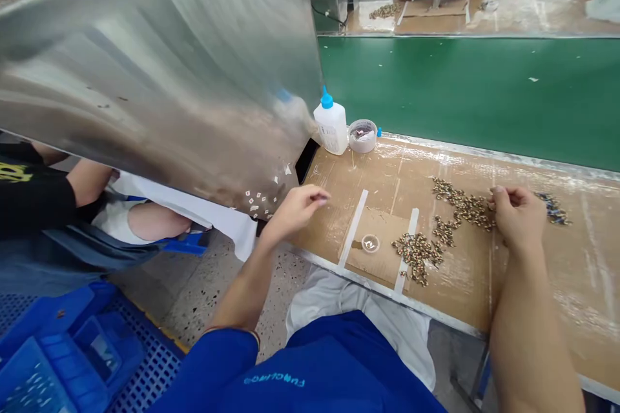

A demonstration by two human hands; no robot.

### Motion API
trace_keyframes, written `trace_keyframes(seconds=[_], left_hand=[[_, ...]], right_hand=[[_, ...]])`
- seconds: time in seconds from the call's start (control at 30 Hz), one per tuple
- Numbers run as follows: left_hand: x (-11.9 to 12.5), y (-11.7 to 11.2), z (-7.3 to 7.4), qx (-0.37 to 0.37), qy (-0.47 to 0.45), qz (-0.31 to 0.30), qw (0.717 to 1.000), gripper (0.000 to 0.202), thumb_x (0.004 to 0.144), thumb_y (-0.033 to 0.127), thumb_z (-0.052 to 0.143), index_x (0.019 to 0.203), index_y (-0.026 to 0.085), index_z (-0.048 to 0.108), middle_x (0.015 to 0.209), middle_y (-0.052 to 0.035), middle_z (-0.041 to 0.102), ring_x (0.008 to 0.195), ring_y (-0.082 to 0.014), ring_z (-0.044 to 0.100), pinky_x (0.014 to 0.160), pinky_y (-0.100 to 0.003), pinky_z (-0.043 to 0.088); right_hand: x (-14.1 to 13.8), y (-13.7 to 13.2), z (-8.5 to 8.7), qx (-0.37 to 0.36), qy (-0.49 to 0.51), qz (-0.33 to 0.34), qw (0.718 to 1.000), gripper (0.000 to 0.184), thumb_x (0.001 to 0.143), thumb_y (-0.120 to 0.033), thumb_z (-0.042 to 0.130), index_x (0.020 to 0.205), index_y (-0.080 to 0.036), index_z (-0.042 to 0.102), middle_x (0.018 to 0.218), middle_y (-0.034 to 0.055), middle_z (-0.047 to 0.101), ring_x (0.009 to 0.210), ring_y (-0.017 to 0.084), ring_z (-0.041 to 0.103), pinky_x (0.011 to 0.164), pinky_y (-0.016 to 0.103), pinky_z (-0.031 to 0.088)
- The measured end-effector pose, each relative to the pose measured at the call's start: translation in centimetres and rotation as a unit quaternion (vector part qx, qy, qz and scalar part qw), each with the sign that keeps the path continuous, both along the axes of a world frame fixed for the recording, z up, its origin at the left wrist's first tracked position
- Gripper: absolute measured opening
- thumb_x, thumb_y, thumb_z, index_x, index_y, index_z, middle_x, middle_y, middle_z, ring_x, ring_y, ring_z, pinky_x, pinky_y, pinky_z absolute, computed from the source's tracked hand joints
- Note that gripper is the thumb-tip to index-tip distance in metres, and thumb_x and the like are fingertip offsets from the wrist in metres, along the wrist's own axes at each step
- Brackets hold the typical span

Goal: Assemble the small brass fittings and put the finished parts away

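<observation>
L hand [295,210] loosely closed, nothing visible held, above cardboard bench top [372,174]; R hand [518,219] curled at gold-coloured small parts [465,206], pinch unclear.

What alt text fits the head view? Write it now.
Two bare hands over a cardboard-covered bench: the right hand at a heap of small brass-coloured parts, the left hand raised nearer a blue-capped squeeze bottle.

Count from here: 2 hands [295,210] [518,216], 1 squeeze bottle [330,124], 1 tub [362,135], 1 dish [371,244], 2 tape strips [352,229] [407,250], 3 heaps of parts [465,210] [416,258] [555,208] (pieces too many to count singly).
</observation>
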State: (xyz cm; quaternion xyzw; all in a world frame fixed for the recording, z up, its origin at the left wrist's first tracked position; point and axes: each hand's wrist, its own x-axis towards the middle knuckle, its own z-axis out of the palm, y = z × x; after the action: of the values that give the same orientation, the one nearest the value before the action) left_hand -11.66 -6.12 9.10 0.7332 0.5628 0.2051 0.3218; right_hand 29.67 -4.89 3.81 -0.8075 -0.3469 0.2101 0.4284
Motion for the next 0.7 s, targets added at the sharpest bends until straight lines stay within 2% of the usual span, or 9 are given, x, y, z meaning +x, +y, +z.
trace_keyframes(seconds=[0.07, 0.13, 0.2, 0.27, 0.4, 0.5, 0.6, 0.7], left_hand=[[1.9, 3.5, -2.8, 0.036, 0.059, 0.047, 0.997, 0.018, 0.089, 0.015, 0.057, 0.091, 0.021, 0.074, 0.097, -0.0076, 0.076, 0.094, -0.0236, 0.068, 0.107, -0.047, 0.049], [3.3, 6.3, -4.5, 0.067, 0.126, 0.105, 0.984, 0.019, 0.09, 0.01, 0.055, 0.088, 0.02, 0.072, 0.096, -0.0083, 0.076, 0.099, -0.0266, 0.068, 0.119, -0.06, 0.034], [4.1, 8.4, -5.3, 0.065, 0.17, 0.145, 0.973, 0.021, 0.088, 0.006, 0.055, 0.087, 0.02, 0.07, 0.096, -0.01, 0.076, 0.103, -0.0302, 0.068, 0.121, -0.066, 0.024], [4.4, 10.1, -5.4, 0.029, 0.187, 0.166, 0.968, 0.02, 0.085, 0.005, 0.056, 0.086, 0.02, 0.07, 0.098, -0.0126, 0.075, 0.107, -0.0336, 0.067, 0.119, -0.067, 0.025], [4.0, 12.4, -4.7, -0.057, 0.186, 0.165, 0.967, 0.014, 0.081, 0.007, 0.063, 0.084, 0.019, 0.07, 0.103, -0.0159, 0.074, 0.109, -0.0357, 0.067, 0.108, -0.055, 0.042], [3.5, 13.2, -4.0, -0.08, 0.158, 0.118, 0.977, 0.013, 0.083, 0.007, 0.061, 0.079, 0.018, 0.067, 0.087, -0.0113, 0.074, 0.093, -0.0276, 0.069, 0.095, -0.042, 0.049], [3.6, 13.2, -3.6, -0.058, 0.086, 0.054, 0.993, 0.014, 0.087, 0.008, 0.058, 0.081, 0.017, 0.066, 0.073, -0.0052, 0.07, 0.076, -0.02, 0.066, 0.082, -0.033, 0.05], [4.3, 12.5, -3.7, 0.003, 0.045, 0.008, 0.999, 0.011, 0.088, 0.011, 0.059, 0.082, 0.017, 0.066, 0.074, -0.0034, 0.07, 0.074, -0.0181, 0.064, 0.077, -0.03, 0.047]], right_hand=[[-0.3, -0.1, 0.5, -0.003, -0.001, 0.005, 1.0, 0.009, 0.071, -0.023, 0.06, 0.062, -0.023, 0.056, 0.061, 0.004, 0.061, 0.059, 0.02, 0.056, 0.064, 0.033, 0.045], [-0.6, -0.1, 0.9, -0.001, -0.001, 0.012, 1.0, 0.012, 0.073, -0.02, 0.06, 0.062, -0.023, 0.056, 0.06, 0.0031, 0.059, 0.06, 0.02, 0.055, 0.064, 0.033, 0.044], [-0.8, -0.1, 1.1, -0.001, 0.005, 0.008, 1.0, 0.014, 0.074, -0.018, 0.06, 0.062, -0.023, 0.056, 0.059, 0.0019, 0.057, 0.06, 0.019, 0.054, 0.066, 0.032, 0.044], [-0.8, 0.0, 1.3, -0.005, 0.011, -0.003, 1.0, 0.015, 0.075, -0.016, 0.06, 0.063, -0.023, 0.055, 0.06, 0.0012, 0.057, 0.06, 0.019, 0.054, 0.067, 0.032, 0.044], [-0.9, 0.1, 1.5, -0.016, -0.001, -0.013, 1.0, 0.018, 0.076, -0.014, 0.06, 0.062, -0.024, 0.054, 0.06, 0.0009, 0.057, 0.061, 0.019, 0.055, 0.069, 0.032, 0.045], [-1.0, 0.1, 1.4, -0.018, -0.005, -0.007, 1.0, 0.019, 0.077, -0.014, 0.059, 0.062, -0.024, 0.054, 0.061, 0.0013, 0.057, 0.061, 0.019, 0.054, 0.069, 0.032, 0.045], [-0.9, 0.2, 1.0, -0.016, -0.002, -0.005, 1.0, 0.019, 0.078, -0.014, 0.06, 0.062, -0.023, 0.055, 0.061, 0.0013, 0.058, 0.06, 0.018, 0.054, 0.068, 0.032, 0.044], [-0.7, 0.5, 0.4, -0.013, -0.012, -0.011, 1.0, 0.02, 0.077, -0.013, 0.061, 0.061, -0.023, 0.056, 0.059, 0.0005, 0.058, 0.059, 0.019, 0.054, 0.067, 0.031, 0.044]])
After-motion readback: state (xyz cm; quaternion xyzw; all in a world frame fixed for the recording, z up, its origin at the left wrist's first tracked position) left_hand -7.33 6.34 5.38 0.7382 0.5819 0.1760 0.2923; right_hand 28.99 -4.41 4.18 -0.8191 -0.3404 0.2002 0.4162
